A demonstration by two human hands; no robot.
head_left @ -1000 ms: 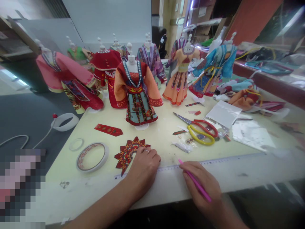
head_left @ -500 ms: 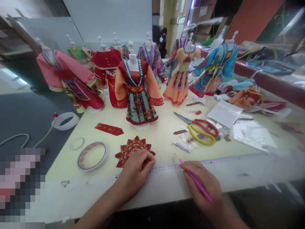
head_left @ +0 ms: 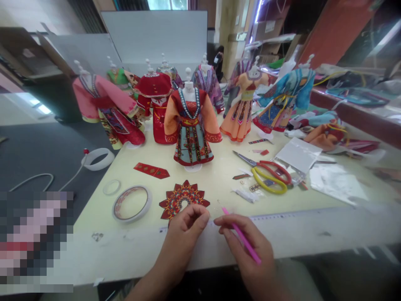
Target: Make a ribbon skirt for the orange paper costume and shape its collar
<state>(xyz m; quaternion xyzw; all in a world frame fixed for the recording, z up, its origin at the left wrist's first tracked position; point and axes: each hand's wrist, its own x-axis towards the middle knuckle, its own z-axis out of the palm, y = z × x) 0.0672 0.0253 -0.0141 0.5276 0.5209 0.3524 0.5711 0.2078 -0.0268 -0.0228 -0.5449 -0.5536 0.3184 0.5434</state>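
My left hand (head_left: pixel 186 230) rests at the lower edge of a red and gold floral paper collar piece (head_left: pixel 183 197), its fingertips pinched together with nothing visible between them. My right hand (head_left: pixel 255 240) holds a pink pen (head_left: pixel 244 241) and sits close to the left hand. Both hands are just behind a long ruler (head_left: pixel 282 216), which lies along the near side of the table and is partly hidden by them. The collar's lower part is hidden by my left hand.
Miniature costumes on white stands (head_left: pixel 191 142) crowd the table's back. Red-and-yellow-handled scissors (head_left: pixel 269 177), tape rolls (head_left: pixel 133 218) and a red paper strip (head_left: pixel 151 170) lie nearby. Fabric scraps (head_left: pixel 326 138) pile at right. The table edge runs close to my body.
My left hand has slid toward me, off most of the collar piece, and its fingers have pinched together. My right hand has moved left with the pen. The whole view has shifted slightly.
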